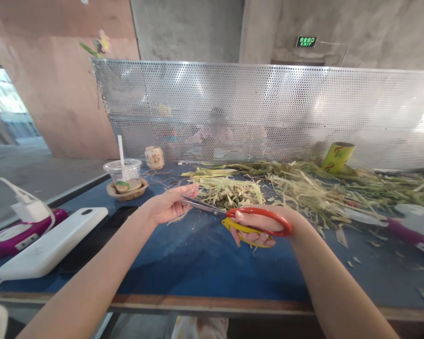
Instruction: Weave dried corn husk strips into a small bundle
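Scissors (229, 214) are clamped in the right hand (253, 220); the left hand (171, 203) curls beside their tips, grip unclear.

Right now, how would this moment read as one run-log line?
right hand: holds red-and-yellow scissors | left hand: at their tips, contact unclear | around: dried plant strips, lidded cup, blue tabletop
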Demonstrator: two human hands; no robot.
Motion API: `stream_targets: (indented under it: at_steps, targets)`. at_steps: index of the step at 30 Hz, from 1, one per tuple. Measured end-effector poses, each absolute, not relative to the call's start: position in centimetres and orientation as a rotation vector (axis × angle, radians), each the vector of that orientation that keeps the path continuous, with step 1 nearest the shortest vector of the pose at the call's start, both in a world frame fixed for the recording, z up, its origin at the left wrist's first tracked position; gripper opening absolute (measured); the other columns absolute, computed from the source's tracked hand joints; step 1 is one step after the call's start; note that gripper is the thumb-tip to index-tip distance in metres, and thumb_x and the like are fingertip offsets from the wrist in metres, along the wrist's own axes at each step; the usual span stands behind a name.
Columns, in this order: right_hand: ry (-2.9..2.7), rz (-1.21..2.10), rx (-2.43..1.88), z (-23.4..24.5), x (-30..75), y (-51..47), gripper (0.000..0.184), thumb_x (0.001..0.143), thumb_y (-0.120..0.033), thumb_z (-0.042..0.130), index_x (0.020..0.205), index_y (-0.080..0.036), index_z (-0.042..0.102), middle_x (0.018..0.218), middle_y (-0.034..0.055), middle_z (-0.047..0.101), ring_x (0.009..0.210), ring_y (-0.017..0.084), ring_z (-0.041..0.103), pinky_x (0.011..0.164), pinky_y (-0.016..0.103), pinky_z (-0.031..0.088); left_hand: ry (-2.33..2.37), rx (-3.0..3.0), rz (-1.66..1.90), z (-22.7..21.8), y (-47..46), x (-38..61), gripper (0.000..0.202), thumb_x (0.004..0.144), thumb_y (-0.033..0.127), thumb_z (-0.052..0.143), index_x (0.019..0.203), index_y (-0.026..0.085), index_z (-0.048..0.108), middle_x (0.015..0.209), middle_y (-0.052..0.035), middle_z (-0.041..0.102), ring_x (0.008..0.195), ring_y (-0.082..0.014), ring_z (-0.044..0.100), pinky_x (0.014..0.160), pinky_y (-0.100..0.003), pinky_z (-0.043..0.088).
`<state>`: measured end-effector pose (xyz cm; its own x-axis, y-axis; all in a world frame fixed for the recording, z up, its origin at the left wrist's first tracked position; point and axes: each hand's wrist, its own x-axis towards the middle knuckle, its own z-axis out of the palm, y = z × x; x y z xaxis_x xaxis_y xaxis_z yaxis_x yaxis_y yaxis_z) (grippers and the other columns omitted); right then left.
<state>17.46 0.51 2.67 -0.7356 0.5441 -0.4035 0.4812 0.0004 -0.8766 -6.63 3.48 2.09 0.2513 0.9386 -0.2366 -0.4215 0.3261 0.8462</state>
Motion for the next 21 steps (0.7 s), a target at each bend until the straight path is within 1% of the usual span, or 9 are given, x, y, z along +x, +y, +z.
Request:
stream_targets:
  at_steps: [4, 10, 18, 21]
  targets:
    - [-2.225, 1.856, -1.135, 3.0, 17.5, 0.42, 0.064, 0.072, -0.075, 0.037, 0.075, -0.013, 0.053, 0.052, -0.0074, 0.033, 0.038, 0.002, 0.028, 0.032, 0.014, 0.028, 0.853, 0.75, 1.027, 2.22, 3.25, -6.44, 0.049, 0.084, -0.004, 0.043, 0.132, 0.006, 0.04, 0.061, -0.0012, 0.066, 0.053, -0.0079, 0.064, 0.049, -0.012, 0.052]
    - [-2.205, 1.888, -1.146, 3.26, 17.41, 0.28, 0.066, 0.069, -0.077, 0.039, 0.074, -0.013, 0.052, 0.052, -0.0077, 0.033, 0.037, 0.001, 0.026, 0.031, 0.013, 0.025, 0.856, 0.758, 1.008, 2.5, 2.97, -6.12, 0.054, 0.084, -0.004, 0.042, 0.136, 0.006, 0.033, 0.059, -0.001, 0.066, 0.052, -0.009, 0.064, 0.049, -0.014, 0.052]
    - [-2.169, 1.905, -1.161, 2.98, 17.31, 0.18, 0.056, 0.074, -0.068, 0.043, 0.075, -0.013, 0.054, 0.052, -0.0067, 0.036, 0.036, 0.002, 0.029, 0.032, 0.015, 0.028, 0.852, 0.764, 0.991, 2.46, 2.9, -6.13, 0.057, 0.082, -0.006, 0.044, 0.137, 0.005, 0.032, 0.06, -0.0024, 0.066, 0.053, -0.0092, 0.065, 0.052, -0.013, 0.052]
    - [-2.17, 1.938, -1.16, 2.86, 17.28, 0.31, 0.055, 0.076, -0.067, 0.043, 0.073, -0.013, 0.054, 0.052, -0.0064, 0.035, 0.038, 0.003, 0.029, 0.032, 0.016, 0.028, 0.854, 0.763, 0.993, 2.32, 3.02, -6.2, 0.059, 0.08, -0.007, 0.047, 0.136, 0.006, 0.033, 0.061, -0.0026, 0.067, 0.055, -0.0089, 0.065, 0.051, -0.011, 0.051]
